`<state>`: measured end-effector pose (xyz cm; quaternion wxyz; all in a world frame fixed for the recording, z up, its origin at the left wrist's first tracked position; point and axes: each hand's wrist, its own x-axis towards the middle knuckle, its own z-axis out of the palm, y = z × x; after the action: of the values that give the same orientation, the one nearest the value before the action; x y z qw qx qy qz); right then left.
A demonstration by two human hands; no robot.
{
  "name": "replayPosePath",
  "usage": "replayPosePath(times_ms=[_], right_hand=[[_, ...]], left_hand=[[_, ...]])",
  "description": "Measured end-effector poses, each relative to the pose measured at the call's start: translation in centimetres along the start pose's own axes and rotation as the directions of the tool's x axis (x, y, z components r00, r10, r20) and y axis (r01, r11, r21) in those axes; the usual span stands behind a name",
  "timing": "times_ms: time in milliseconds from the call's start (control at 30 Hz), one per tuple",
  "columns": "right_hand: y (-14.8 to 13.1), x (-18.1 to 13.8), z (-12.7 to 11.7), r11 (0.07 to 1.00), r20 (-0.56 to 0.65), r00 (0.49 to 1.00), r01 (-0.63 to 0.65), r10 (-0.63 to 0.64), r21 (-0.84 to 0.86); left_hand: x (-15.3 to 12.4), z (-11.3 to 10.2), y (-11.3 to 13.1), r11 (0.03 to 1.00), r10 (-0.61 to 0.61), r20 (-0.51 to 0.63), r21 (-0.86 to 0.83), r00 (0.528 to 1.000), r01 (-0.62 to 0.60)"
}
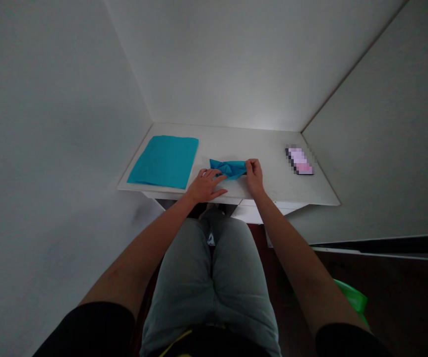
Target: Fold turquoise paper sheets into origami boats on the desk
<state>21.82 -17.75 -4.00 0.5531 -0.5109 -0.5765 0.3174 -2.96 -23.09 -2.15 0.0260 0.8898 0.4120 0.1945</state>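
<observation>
A folded piece of blue paper (230, 169) with creases and pointed corners lies on the white tabletop (214, 141), between my two hands. My right hand (254, 177) pinches its right end between thumb and fingers. At the paper's lower left, my left hand (206, 185) rests with its fingers stretched out and apart, the fingertips touching the near edge. Part of the paper's left side is hidden behind those fingers.
A flat stack of blue sheets (165, 161) lies on the table's left side. Toward the right edge is a phone (300, 160) with a blurred screen. White walls enclose the table at the back and sides. A green plastic object (352, 296) stands low at the right.
</observation>
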Motion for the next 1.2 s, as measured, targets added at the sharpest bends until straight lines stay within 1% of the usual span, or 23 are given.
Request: replayPosePath(times_ms=[33,100,200,233,300,400,500,700,767,833,900,967,1100,1200], right_hand=[[-0.1,-0.1,0.1,1.0,0.02,1.0,0.019,-0.019,-0.011],[-0.4,-0.2,0.3,0.998,0.068,0.996,0.055,-0.053,-0.03],[-0.7,-0.5,0.5,0.995,0.12,0.99,0.081,-0.075,-0.051],[-0.7,-0.5,0.5,0.995,0.126,0.989,0.086,-0.078,-0.059],[-0.8,-0.6,0.4,0.992,0.124,0.988,0.097,-0.087,-0.076],[-0.7,-0.6,0.3,0.99,0.097,0.991,0.105,-0.096,-0.091],[-0.6,-0.6,0.3,0.994,0.06,0.996,0.07,-0.066,-0.078],[-0.3,-0.4,0.3,0.999,-0.028,0.999,0.03,-0.031,-0.04],[-0.2,-0.3,0.3,0.999,-0.038,0.999,0.025,-0.026,-0.034],[-0.1,-0.2,0.3,0.999,-0.047,0.999,0.02,-0.021,-0.032],[0.0,-0.2,0.3,1.0,-0.067,0.998,0.013,-0.015,-0.025],[0.0,-0.1,0.3,1.0,-0.091,0.996,0.003,-0.004,-0.014],[0.1,0.0,0.2,1.0,-0.129,0.992,-0.014,0.014,0.004],[0.2,0.1,0.2,1.0,-0.131,0.991,-0.016,0.017,0.005]], left_hand=[[0.0,0.1,0.0,0.999,-0.032,-0.021,-0.003,0.999,0.032],[0.0,0.2,-0.2,0.99,-0.141,-0.1,-0.028,0.985,0.138],[0.2,0.5,-0.8,0.945,-0.325,-0.235,-0.113,0.916,0.306],[0.3,0.7,-1.0,0.931,-0.363,-0.262,-0.141,0.894,0.337],[0.5,0.9,-1.5,0.913,-0.404,-0.286,-0.183,0.869,0.365],[0.9,1.1,-2.3,0.889,-0.443,-0.283,-0.259,0.851,0.377],[1.1,1.2,-2.9,0.854,-0.477,-0.285,-0.375,0.832,0.361],[1.1,1.6,-3.2,0.794,-0.516,-0.275,-0.51,0.811,0.332],[1.1,1.6,-3.4,0.746,-0.556,-0.27,-0.579,0.786,0.329],[1.2,1.6,-3.7,0.68,-0.608,-0.26,-0.659,0.75,0.323],[1.3,1.5,-4.0,0.611,-0.653,-0.249,-0.731,0.716,0.303],[1.4,1.5,-4.4,0.555,-0.683,-0.237,-0.783,0.691,0.28],[1.6,1.7,-5.0,0.477,-0.722,-0.218,-0.844,0.656,0.245],[1.6,1.9,-5.1,0.439,-0.76,-0.205,-0.861,0.616,0.255]])
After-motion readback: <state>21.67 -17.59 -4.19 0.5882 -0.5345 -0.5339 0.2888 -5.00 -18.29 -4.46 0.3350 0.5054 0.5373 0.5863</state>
